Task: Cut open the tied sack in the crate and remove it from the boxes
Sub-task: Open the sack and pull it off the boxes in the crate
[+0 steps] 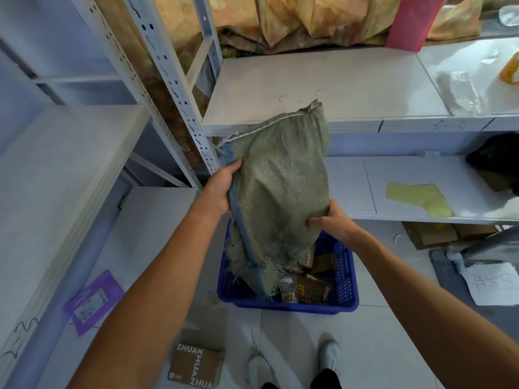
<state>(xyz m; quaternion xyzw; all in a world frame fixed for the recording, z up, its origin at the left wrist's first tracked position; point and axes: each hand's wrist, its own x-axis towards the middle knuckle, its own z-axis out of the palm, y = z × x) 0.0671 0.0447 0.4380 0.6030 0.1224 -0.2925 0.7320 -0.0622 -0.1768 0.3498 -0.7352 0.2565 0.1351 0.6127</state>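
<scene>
A grey-green woven sack (280,181) with a blue stripe hangs upside down above the blue plastic crate (348,284) on the floor. Its stitched end points up and its frayed open end dangles into the crate. My left hand (222,186) grips the sack's left edge. My right hand (331,220) pinches the sack's lower right side. Several small brown boxes (311,284) lie in the crate under the sack's mouth.
White metal shelving stands behind and to the left, its post (179,88) close to the sack. A brown ZHUAN carton (196,363) and a purple packet (94,301) lie on the floor. Papers (494,282) lie at the right. My shoes (328,352) stand near the crate.
</scene>
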